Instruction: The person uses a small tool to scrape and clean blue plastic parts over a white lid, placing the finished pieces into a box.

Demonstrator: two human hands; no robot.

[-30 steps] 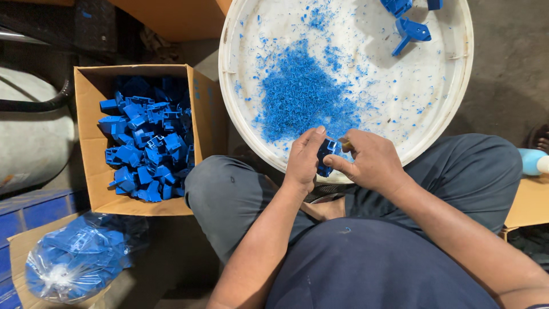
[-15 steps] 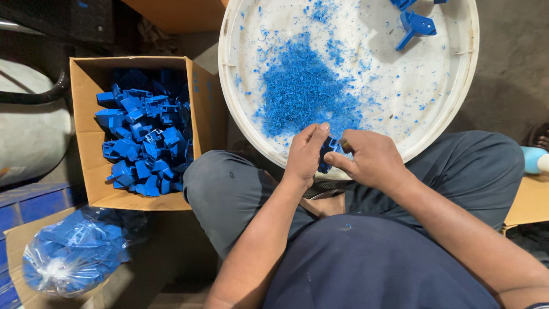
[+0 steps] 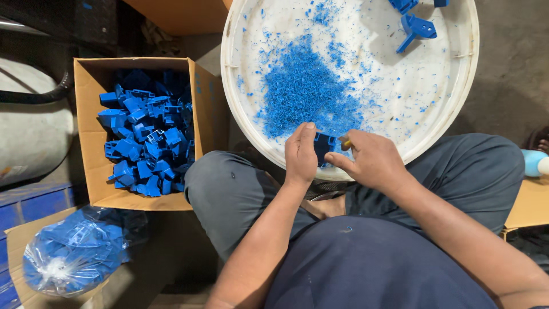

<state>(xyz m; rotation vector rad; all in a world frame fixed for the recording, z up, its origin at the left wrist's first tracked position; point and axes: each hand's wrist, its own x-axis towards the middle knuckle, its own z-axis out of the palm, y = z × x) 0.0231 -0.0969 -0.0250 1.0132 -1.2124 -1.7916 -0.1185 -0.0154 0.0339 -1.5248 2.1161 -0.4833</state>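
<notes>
My left hand (image 3: 301, 154) grips a small blue plastic part (image 3: 323, 145) over the near rim of a big round white tray (image 3: 452, 114). My right hand (image 3: 372, 161) is closed beside it, pinching a small tool with a yellowish tip (image 3: 345, 141) against the part. A heap of blue plastic shavings (image 3: 306, 88) lies in the tray just beyond my hands. Two more blue parts (image 3: 416, 28) rest at the tray's far edge.
A cardboard box (image 3: 91, 114) full of blue plastic parts (image 3: 146, 140) stands to my left. A clear bag of blue parts (image 3: 77, 252) lies at lower left. My knees in grey trousers (image 3: 229, 194) sit under the tray. A light blue object (image 3: 534, 162) is at the right edge.
Both hands stay on the blue part with only small shifts of the fingers. The camera has tilted slightly, so the tray and box sit a little differently in view.
</notes>
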